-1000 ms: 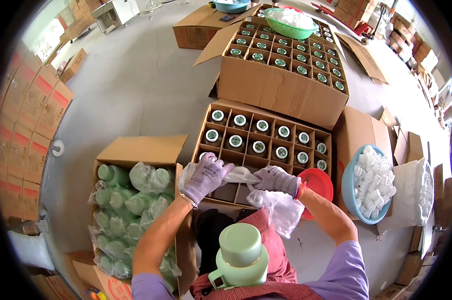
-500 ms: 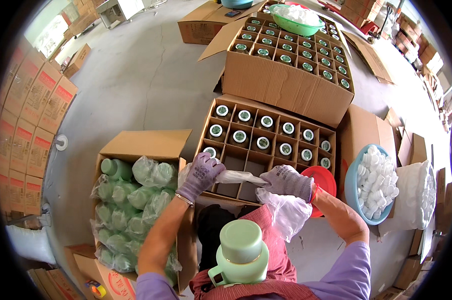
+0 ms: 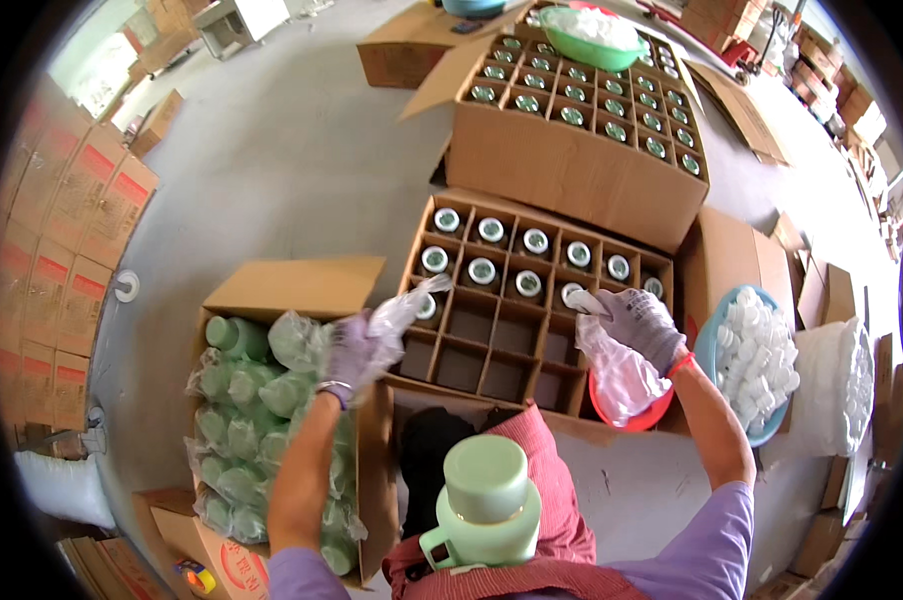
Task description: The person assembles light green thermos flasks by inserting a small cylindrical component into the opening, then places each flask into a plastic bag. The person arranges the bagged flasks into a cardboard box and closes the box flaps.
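My gloved left hand [image 3: 350, 348] is closed on a crumpled clear plastic bag [image 3: 404, 312], over the right edge of a carton of bagged green flasks [image 3: 257, 385]. My gloved right hand [image 3: 644, 326] grips a white plastic bag [image 3: 617, 368], which hangs down over a red basin [image 3: 662, 408]. Between the hands stands a divided carton [image 3: 472, 393]. Its back rows hold glass bottles with white-rimmed tops [image 3: 482, 270]; several front cells hold none. A pale green flask with a handle and cup lid [image 3: 487, 505] rests on my lap.
Behind is a larger carton [image 3: 572, 170] of bottles, with a green basin [image 3: 592, 50] on top. To the right, a blue basin [image 3: 707, 350] holds white stoppers [image 3: 757, 350] beside a wrapped white stack [image 3: 832, 390]. Stacked cartons [image 3: 62, 270] line the left.
My hands have moved apart, left hand leftward and right hand rightward. The twisted plastic that stretched between them is now in two separate pieces, one in each hand.
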{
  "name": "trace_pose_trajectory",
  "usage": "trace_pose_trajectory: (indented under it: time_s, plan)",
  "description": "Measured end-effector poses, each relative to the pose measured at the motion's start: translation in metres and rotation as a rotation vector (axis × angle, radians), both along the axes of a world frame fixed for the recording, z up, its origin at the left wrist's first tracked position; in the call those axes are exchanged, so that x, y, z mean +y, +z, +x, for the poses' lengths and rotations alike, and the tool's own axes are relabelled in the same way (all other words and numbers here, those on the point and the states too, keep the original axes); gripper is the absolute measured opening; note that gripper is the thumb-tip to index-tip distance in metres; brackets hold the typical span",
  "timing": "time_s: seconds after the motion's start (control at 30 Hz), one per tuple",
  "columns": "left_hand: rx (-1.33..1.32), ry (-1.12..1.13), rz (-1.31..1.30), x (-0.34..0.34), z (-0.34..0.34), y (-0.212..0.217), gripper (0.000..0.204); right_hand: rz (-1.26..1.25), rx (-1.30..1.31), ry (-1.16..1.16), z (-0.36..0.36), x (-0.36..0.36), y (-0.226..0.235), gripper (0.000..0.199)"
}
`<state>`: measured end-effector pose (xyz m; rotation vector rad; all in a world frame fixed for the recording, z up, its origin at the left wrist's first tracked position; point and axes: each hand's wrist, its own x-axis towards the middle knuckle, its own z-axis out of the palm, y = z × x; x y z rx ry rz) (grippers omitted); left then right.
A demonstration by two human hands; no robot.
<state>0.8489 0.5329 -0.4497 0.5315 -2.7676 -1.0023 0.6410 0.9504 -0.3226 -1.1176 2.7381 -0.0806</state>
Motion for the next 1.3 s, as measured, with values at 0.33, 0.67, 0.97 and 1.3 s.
trace_pose_trajectory:
  time_s: [0.33,0.67,0.97,1.3]
  plan:
    - [0.314,-0.041,0.837,0.043,-0.028,0.044,0.041,-0.824,-0.422,0.224,0.069,-0.127,-0.021,0.108]
    - [0.345,0.036,0.768,0.114,0.016,0.099,0.052,-0.936,-0.396,-0.116,0.119,-0.159,-0.023,0.025]
    - [0.69,0.344,0.858,0.115,0.081,0.05,0.042,-0.779,0.182,0.007,0.149,-0.074,-0.018,0.027]
    - [0.38,-0.209,0.144,0.181,0.198,0.107,0.047,-0.96,0.053,0.183,0.285,0.012,-0.02,0.027]
